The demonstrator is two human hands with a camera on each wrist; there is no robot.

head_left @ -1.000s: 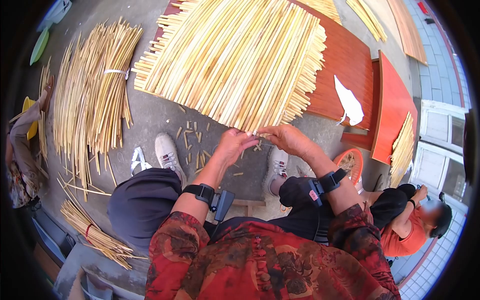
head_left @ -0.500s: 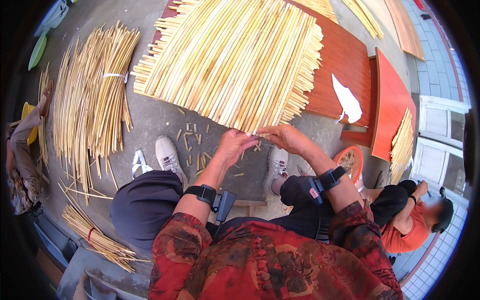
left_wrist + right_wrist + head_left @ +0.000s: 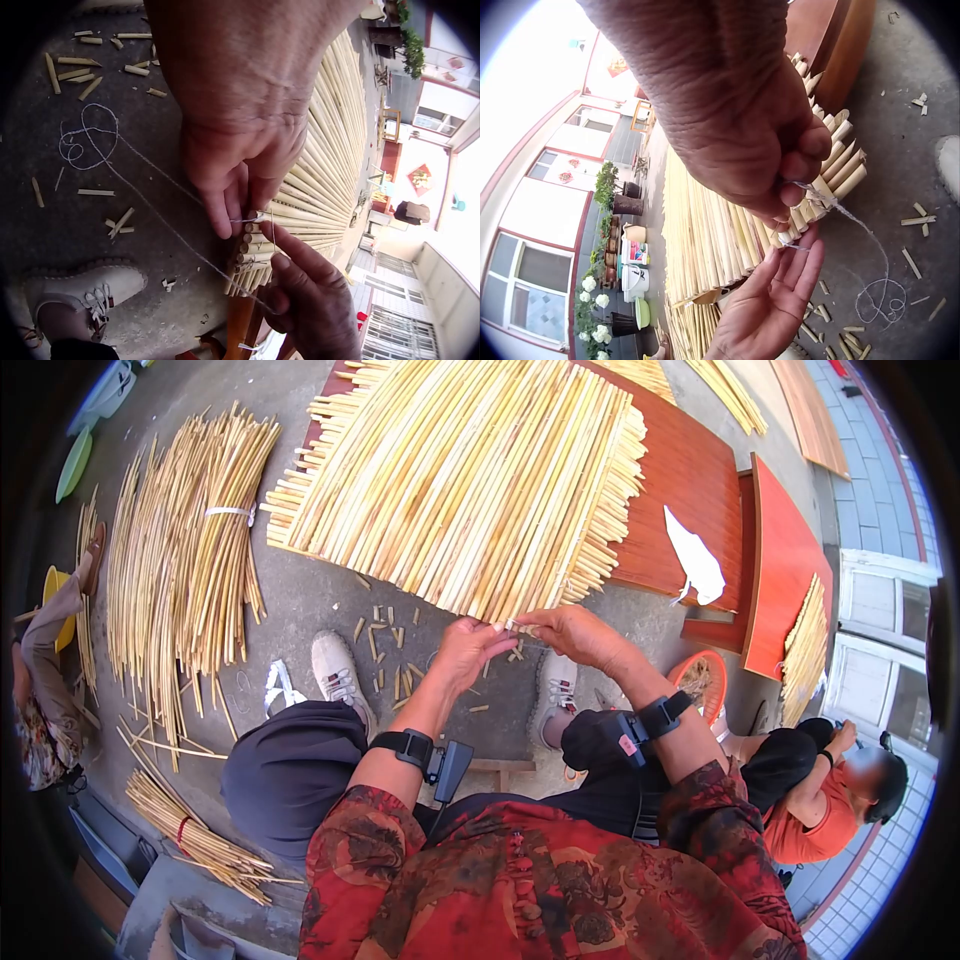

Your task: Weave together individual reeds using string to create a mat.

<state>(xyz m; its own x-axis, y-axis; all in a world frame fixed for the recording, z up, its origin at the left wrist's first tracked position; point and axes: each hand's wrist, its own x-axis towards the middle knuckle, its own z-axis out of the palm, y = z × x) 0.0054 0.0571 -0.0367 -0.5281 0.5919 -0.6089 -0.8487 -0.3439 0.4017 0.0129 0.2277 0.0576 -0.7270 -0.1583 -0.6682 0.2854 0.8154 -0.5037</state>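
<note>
A mat of pale stalks [image 3: 450,490], laid side by side, covers a reddish-brown board [image 3: 690,510]. At its near edge my left hand [image 3: 465,653] pinches the end of a stalk [image 3: 783,238] between thumb and fingers. White string [image 3: 180,238] crosses the left fingers. My right hand [image 3: 580,640] meets the left at the same stalk, and its curled fingers grip the string [image 3: 855,217]. A thin needle-like sliver [image 3: 273,234] stands by the right fingertips in the left wrist view. The string's slack hangs in loops [image 3: 90,139] over the floor.
Short cut stalk pieces [image 3: 397,678] litter the floor between my shoes. Tied stalk bundles [image 3: 185,550] lie at left, another bundle [image 3: 195,835] below. An orange basket [image 3: 700,685] stands at right, near a seated person [image 3: 815,810]. A white scrap [image 3: 692,565] rests on the board.
The head view has shifted slightly. My hands stay together at the mat's near edge, with the right hand's knuckles raised a little.
</note>
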